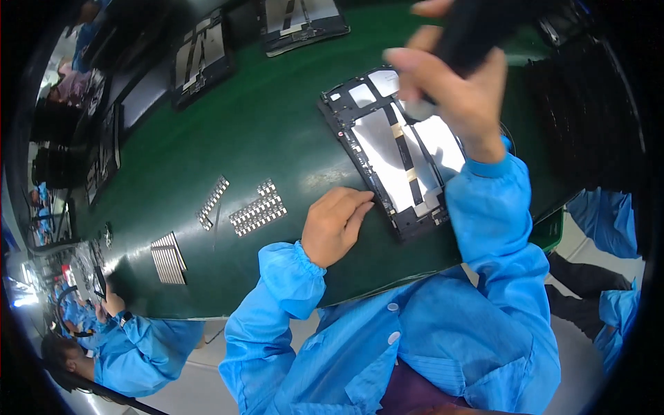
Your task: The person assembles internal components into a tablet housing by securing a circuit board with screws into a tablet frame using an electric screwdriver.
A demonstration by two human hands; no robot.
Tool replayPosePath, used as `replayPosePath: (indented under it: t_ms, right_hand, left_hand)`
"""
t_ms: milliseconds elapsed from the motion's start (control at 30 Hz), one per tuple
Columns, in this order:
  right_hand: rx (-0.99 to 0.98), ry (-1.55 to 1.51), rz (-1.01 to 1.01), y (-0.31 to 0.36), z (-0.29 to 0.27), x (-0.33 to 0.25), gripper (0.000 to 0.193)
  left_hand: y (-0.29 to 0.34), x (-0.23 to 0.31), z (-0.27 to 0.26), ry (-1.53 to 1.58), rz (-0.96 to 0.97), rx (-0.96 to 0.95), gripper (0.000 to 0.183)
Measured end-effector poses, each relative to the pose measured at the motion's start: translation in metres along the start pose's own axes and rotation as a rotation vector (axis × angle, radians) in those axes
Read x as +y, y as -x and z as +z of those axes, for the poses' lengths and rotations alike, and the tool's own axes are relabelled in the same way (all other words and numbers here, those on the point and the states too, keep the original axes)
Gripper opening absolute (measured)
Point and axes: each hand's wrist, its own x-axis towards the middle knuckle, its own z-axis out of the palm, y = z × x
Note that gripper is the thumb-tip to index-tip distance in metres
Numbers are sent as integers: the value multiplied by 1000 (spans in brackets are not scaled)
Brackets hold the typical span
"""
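An open tablet-like device [432, 142] lies on the green work table, its black frame around shiny silver panels with a dark ribbon cable down the middle. My left hand [334, 225] has its fingers bent together, thumb and forefinger at the device's left edge. Over the far right part of the device is my right hand [460, 90], smeared by motion. Its fingers wrap round a thick black object [481, 34], whose kind I cannot make out. A pale round part [419, 109] shows below those fingers, close to the silver panel.
Left of my left hand lie strips of small components [259, 209], a shorter strip [212, 203] and a stack of silver strips [169, 259]. Similar devices [202, 59] sit along the far side. A co-worker in blue [149, 353] is at the table's left.
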Motion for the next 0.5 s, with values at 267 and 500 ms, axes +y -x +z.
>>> replayPosePath:
  t_ms: [267, 500]
  right_hand:
    - [-40, -35, 31, 1, 31, 32, 41]
    - [-19, -9, -8, 3, 28, 34, 41]
  left_hand:
    - [-8, -1, -6, 101, -182, 67, 10]
    - [-15, 3, -4, 138, -194, 41, 13]
